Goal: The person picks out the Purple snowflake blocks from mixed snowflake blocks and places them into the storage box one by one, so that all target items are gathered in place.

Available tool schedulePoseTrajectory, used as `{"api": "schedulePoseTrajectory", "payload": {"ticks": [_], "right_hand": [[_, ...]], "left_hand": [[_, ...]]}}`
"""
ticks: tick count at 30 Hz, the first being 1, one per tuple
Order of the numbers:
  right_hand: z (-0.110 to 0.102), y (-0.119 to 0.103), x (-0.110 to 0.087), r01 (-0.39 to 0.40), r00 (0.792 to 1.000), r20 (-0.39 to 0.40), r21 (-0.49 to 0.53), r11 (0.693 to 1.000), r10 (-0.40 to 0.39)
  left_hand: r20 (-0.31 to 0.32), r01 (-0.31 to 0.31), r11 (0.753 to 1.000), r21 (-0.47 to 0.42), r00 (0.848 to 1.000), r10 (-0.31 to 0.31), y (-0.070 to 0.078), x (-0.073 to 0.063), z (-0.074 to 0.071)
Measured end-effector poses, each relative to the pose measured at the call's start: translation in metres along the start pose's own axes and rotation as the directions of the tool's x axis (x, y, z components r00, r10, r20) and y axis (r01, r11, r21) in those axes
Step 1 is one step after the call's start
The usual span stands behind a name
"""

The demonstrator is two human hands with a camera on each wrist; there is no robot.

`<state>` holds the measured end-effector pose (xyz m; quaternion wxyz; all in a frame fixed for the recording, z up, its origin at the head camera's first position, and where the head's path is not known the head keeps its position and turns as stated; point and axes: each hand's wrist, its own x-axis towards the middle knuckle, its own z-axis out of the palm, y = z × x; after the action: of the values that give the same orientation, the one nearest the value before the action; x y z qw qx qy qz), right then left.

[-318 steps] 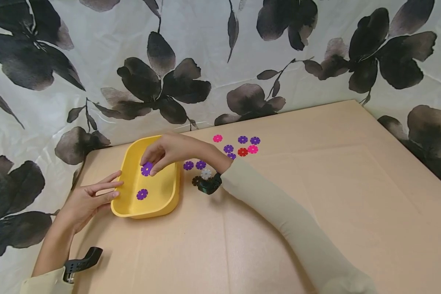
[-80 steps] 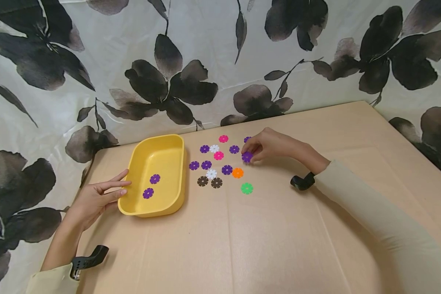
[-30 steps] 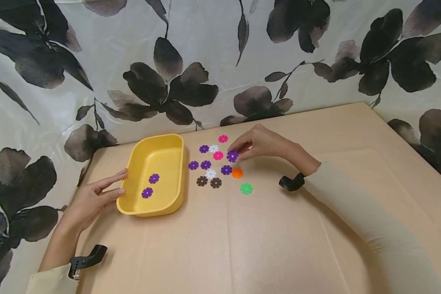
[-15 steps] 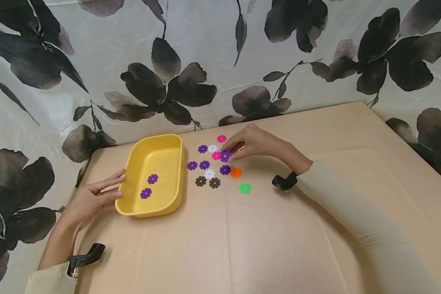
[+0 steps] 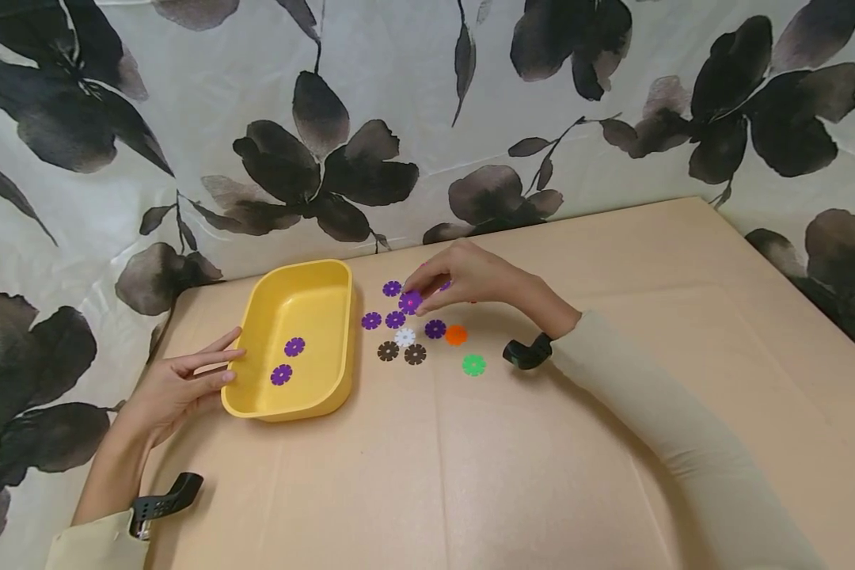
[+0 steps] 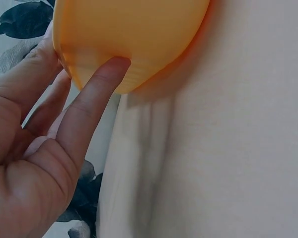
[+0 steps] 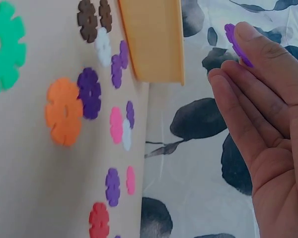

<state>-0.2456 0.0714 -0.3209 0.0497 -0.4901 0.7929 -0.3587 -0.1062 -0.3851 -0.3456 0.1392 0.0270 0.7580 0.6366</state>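
Observation:
My right hand (image 5: 477,277) pinches a purple flower-shaped disc (image 5: 409,302) between thumb and fingertips, above the loose discs on the table. In the right wrist view, this disc (image 7: 232,38) pokes out past the thumb. The left hand (image 5: 171,396) touches the left side of a yellow tray (image 5: 321,317) with fairly straight fingers. Seen from the left wrist, one fingertip presses the tray's outer wall (image 6: 149,34). Two purple discs, one of them nearer the middle (image 5: 294,347), lie flat inside the tray.
Right of the tray lie several loose discs: purple (image 5: 371,321), white (image 5: 404,337), brown (image 5: 388,351), orange (image 5: 456,336) and green (image 5: 473,365). Pink (image 7: 116,125) and red (image 7: 99,220) ones show from the right wrist. A flowered cloth (image 5: 370,63) hangs behind the table (image 5: 541,475).
My right hand has carried the purple disc leftward from the right of the loose pile. About ten seconds ago it held a disc over the tray. The left hand has stayed at the tray.

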Motion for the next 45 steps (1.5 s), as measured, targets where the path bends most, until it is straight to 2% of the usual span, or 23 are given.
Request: {"api": "schedulePoseTrajectory", "payload": {"ticks": [8, 21, 30, 39, 45], "right_hand": [[0.005, -0.006, 0.009, 0.026, 1.000, 0.007, 0.091, 0.995, -0.027], [0.011, -0.015, 0.025, 0.106, 0.994, 0.014, 0.147, 0.983, -0.110], [0.015, -0.023, 0.032, 0.112, 0.993, 0.024, 0.148, 0.983, -0.117], [0.018, -0.030, 0.045, 0.127, 0.991, 0.039, 0.079, 0.989, -0.130], [0.019, -0.034, 0.052, 0.125, 0.990, 0.049, 0.067, 0.990, -0.129]], "left_hand": [[-0.021, -0.004, 1.000, 0.011, 1.000, 0.004, -0.001, -0.001, 0.001], [-0.010, -0.036, 0.999, 0.026, 0.999, 0.037, -0.002, 0.000, 0.002], [-0.006, -0.031, 0.999, 0.009, 1.000, 0.031, -0.001, -0.001, 0.003], [-0.013, -0.013, 1.000, 0.020, 1.000, 0.014, 0.000, 0.000, 0.003], [-0.020, 0.000, 1.000, 0.022, 1.000, 0.001, 0.000, 0.000, 0.001]]}}
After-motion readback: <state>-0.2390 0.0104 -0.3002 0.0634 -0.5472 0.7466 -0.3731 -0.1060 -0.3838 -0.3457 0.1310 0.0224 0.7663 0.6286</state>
